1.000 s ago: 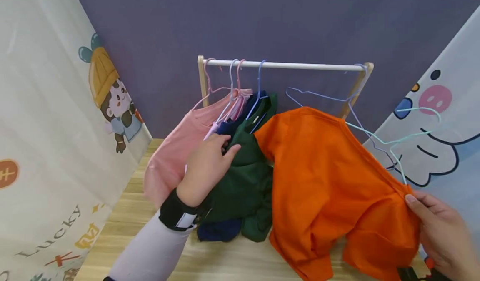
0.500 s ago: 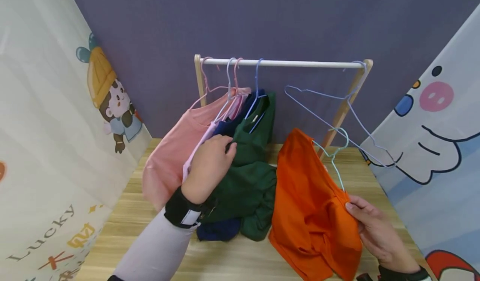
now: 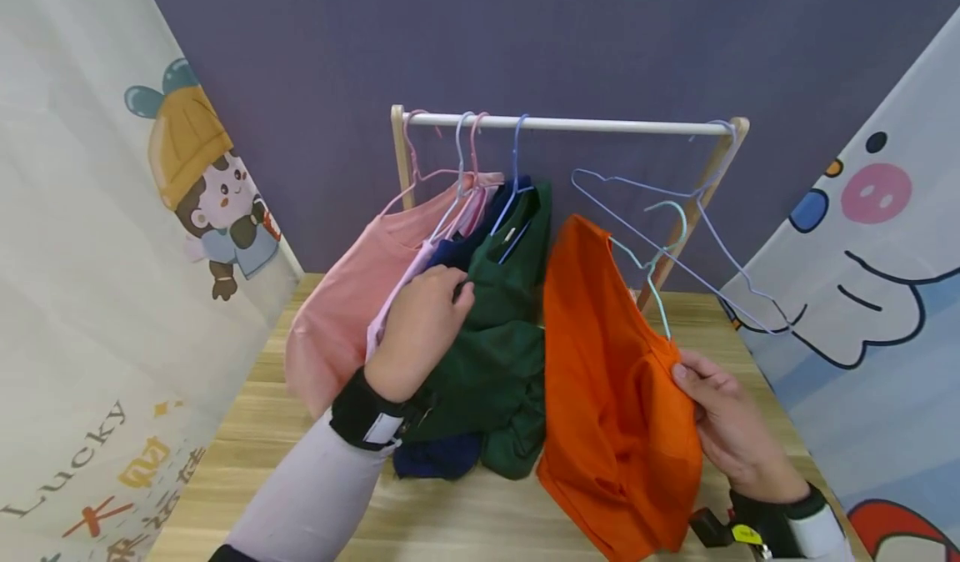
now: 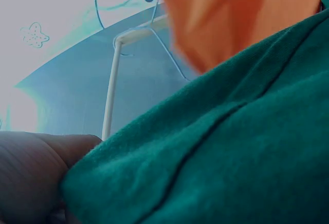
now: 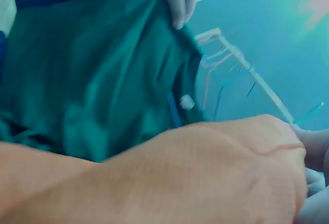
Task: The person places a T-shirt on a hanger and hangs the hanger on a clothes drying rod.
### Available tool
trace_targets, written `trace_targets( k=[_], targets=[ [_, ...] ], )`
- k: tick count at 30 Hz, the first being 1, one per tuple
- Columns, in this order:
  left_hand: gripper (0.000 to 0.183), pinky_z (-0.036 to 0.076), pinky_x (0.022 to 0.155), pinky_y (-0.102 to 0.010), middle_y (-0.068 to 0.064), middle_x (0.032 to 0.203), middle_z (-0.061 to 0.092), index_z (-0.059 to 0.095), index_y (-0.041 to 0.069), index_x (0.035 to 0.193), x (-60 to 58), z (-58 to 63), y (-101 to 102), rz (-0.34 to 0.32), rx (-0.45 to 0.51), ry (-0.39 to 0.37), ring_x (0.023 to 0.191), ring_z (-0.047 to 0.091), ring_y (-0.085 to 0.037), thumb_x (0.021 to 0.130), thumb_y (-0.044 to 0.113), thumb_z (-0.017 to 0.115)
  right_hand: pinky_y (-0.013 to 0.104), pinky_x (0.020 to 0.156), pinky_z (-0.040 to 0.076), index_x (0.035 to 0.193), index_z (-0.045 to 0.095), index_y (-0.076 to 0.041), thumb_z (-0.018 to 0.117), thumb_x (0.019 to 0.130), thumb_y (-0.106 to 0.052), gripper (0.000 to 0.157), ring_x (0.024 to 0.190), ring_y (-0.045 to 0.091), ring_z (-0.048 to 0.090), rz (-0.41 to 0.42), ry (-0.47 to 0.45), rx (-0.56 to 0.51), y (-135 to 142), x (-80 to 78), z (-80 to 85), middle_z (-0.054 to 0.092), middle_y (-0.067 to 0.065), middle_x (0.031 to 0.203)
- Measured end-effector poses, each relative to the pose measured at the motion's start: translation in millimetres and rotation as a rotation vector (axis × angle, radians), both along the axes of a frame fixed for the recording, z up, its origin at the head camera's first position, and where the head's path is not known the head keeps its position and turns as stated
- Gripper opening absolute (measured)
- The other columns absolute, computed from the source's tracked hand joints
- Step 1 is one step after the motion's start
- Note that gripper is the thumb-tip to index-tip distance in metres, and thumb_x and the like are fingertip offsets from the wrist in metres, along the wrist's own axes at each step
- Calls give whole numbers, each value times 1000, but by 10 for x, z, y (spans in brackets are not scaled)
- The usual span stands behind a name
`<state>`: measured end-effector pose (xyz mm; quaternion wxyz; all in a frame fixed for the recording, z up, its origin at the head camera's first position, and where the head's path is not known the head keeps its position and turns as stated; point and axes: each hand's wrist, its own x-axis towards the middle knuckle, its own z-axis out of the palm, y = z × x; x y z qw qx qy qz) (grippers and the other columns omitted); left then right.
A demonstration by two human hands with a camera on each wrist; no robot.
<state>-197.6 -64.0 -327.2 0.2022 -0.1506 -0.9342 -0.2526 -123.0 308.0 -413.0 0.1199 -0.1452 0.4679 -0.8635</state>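
Observation:
My right hand [image 3: 731, 420] pinches the shoulder of an orange T-shirt [image 3: 615, 395], thumb in front. The shirt is on a mint-green hanger [image 3: 652, 266], whose hook points up just below the rail at the right. My left hand [image 3: 423, 324] grips the shoulder of a dark green T-shirt [image 3: 487, 370] that hangs from a blue hanger [image 3: 516, 162]. In the right wrist view, the left hand's fingers [image 5: 177, 8] fold over that green shoulder. Orange cloth [image 5: 205, 172] fills the lower part there, with the right hand's fingers at its edge.
A white rail [image 3: 585, 125] on a wooden frame stands on the wood-grain table [image 3: 247, 445]. Left on it hang a pink shirt [image 3: 352, 312], a lilac one [image 3: 397, 291] and a navy one [image 3: 450, 253]. A bare lilac-blue hanger [image 3: 701, 191] dangles at the right end.
My right hand has carried the orange shirt and its hanger left from the far right, then up toward the rail, and the shirt has turned narrower to view. The left hand stays about where it was.

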Motion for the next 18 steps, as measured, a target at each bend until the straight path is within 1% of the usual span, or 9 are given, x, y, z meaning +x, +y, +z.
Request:
trace_targets(
  k=[2, 4, 7, 10, 14, 18],
  targets=[
    [24, 58, 95, -46, -14, 106, 75, 75, 4, 113, 4, 4, 1, -6, 1, 1, 100, 71, -32, 103, 22, 64, 26, 92, 60, 135, 64, -8, 30, 112, -1, 41, 107, 15, 70, -11, 36, -7, -59, -35, 182, 70, 4, 123],
    [23, 58, 94, -46, -14, 105, 75, 76, 4, 112, 10, 7, -1, -8, 3, 3, 99, 71, -32, 103, 21, 64, 27, 92, 60, 136, 63, -7, 33, 112, -1, 39, 107, 17, 70, -29, 52, -10, -129, -83, 373, 70, 5, 123],
    [22, 58, 92, -47, -14, 104, 75, 76, 4, 111, 12, 10, -4, -7, 2, 11, 97, 71, -32, 103, 21, 64, 28, 93, 60, 138, 61, -6, 39, 111, -2, 36, 107, 17, 71, -54, 50, 11, -244, -179, 659, 69, 6, 123],
    [21, 58, 90, -47, -14, 103, 75, 76, 5, 109, 11, 5, 2, -6, -5, 26, 97, 72, -32, 102, 21, 65, 28, 94, 59, 140, 60, -7, 45, 109, -5, 34, 107, 17, 70, -67, 27, 15, -371, -299, 902, 66, 7, 124],
    [20, 58, 88, -47, -14, 101, 75, 76, 5, 106, 16, 5, 12, -7, -15, 34, 96, 72, -32, 102, 22, 64, 27, 95, 59, 138, 60, -7, 53, 107, -6, 32, 107, 18, 68, -106, -2, -12, -558, -474, 1136, 62, 8, 124],
    [20, 58, 91, -47, -13, 102, 75, 76, 6, 107, 38, 23, 12, -9, -7, 18, 97, 72, -32, 103, 21, 64, 25, 93, 59, 133, 62, -9, 62, 102, -10, 31, 107, 17, 65, -167, -34, 25, -727, -620, 1274, 57, 7, 126]
  ],
)
